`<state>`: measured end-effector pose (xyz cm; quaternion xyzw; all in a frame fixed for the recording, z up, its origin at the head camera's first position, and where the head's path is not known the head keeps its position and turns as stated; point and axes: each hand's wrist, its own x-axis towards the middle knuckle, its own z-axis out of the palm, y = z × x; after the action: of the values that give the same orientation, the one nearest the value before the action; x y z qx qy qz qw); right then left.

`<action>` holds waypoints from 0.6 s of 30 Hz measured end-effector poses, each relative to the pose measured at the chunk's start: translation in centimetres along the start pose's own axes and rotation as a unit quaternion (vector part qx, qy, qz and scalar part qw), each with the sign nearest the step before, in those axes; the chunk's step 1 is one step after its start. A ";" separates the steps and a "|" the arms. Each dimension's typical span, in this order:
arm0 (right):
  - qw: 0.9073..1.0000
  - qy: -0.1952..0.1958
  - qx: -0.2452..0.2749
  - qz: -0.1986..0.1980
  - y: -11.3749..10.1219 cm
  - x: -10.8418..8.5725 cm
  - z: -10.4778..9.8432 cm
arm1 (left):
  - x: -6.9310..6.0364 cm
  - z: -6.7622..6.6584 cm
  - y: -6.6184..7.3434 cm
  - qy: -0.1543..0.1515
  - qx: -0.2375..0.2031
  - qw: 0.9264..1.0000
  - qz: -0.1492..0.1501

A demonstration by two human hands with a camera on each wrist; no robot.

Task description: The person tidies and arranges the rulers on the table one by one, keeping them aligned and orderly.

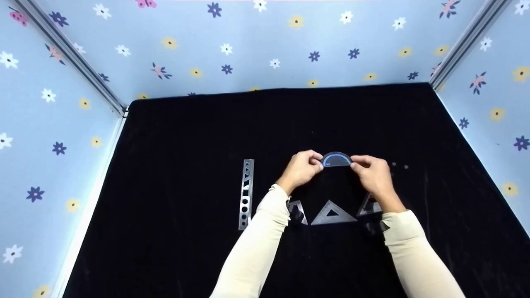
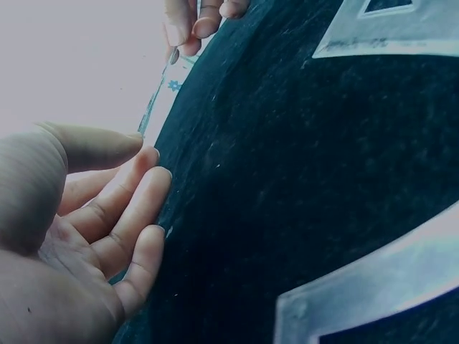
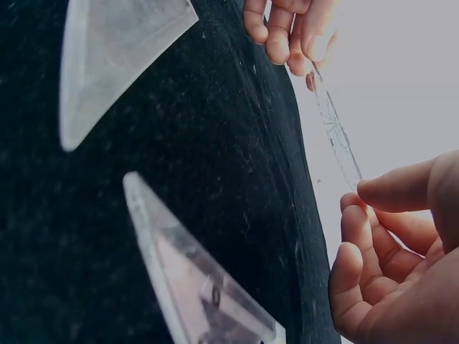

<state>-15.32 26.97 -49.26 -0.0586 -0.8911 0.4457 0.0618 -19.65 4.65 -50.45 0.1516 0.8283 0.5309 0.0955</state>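
A clear protractor point(image 1: 336, 159) with a blue scale is held up by its two lower corners, its curved edge at the top in the head view. My left hand point(image 1: 301, 169) pinches the left corner between thumb and fingers. At the opposite corner, my right hand point(image 1: 374, 174) pinches in the same way. Both wrist views show the protractor point(image 2: 163, 93) nearly edge-on between the two hands. Below it lies a clear set square point(image 1: 321, 218), with another set square point(image 1: 304, 215) partly hidden by my left wrist. A third triangular piece point(image 1: 364, 210) is partly covered by my right wrist.
Left of my left arm lies a long clear ruler point(image 1: 241, 207) with cut-out shapes. Black cloth point(image 1: 174, 165) covers the table. Flower-patterned walls point(image 1: 265, 45) stand at the back and both sides. Two small pale spots point(image 1: 406, 167) show right of my right hand.
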 end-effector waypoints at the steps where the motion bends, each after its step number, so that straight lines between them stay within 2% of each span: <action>1: 1.000 0.000 0.000 0.000 0.1 -0.1 -0.1 | 0.0 0.1 0.0 -0.001 -0.001 1.000 0.002; 18: 1.000 0.009 -0.011 -0.021 1.2 -1.3 -1.6 | -0.6 1.6 0.7 -0.014 -0.032 0.999 0.010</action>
<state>-13.75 28.71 -49.36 -0.0448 -0.8963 0.4343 0.0782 -18.42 6.06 -50.49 0.1643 0.8080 0.5556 0.1069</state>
